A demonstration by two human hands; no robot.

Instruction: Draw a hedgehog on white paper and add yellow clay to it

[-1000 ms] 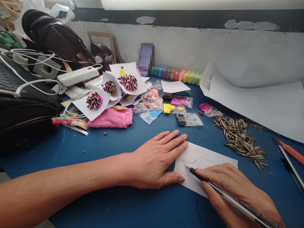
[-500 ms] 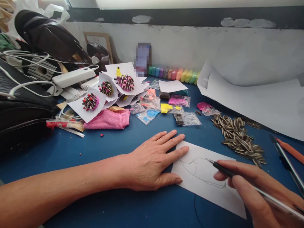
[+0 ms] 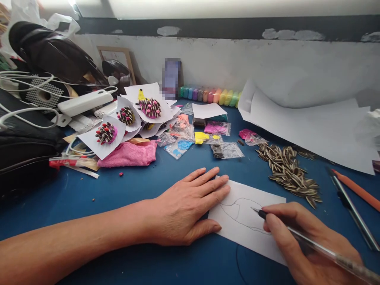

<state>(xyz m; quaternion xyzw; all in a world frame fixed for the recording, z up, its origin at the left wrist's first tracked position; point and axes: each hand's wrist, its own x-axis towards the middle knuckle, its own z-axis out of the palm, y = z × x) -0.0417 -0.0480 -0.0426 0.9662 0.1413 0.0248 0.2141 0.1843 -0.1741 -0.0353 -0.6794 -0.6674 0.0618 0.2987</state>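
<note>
My left hand [image 3: 190, 206] lies flat, fingers stretched out, over the left edge of a small white sheet of paper [image 3: 237, 188]. Thin dark lines on the sheet form a rounded outline, pointed at its left end, with a short curved line across it. In my right hand [image 3: 308, 241] a pen [image 3: 314, 244] with a black front and clear barrel is pinched between thumb and fingers. Its tip is inside the outline, just below the upper line; whether it touches the paper I cannot tell. My right hand hides the drawing's right end.
A heap of striped sunflower seeds [image 3: 291, 170] lies beyond the sheet, with another pen [image 3: 353, 209] and an orange tool [image 3: 356, 190] to its right. Bags of coloured clay [image 3: 218, 128], a pink cloth [image 3: 130, 154] and seed-covered clay figures [image 3: 150, 107] on paper stand farther back.
The whole view has shifted a little. My right hand has turned and closed more around the pen, and the pen tip has moved slightly down inside the outline. My left hand stays on the paper.
</note>
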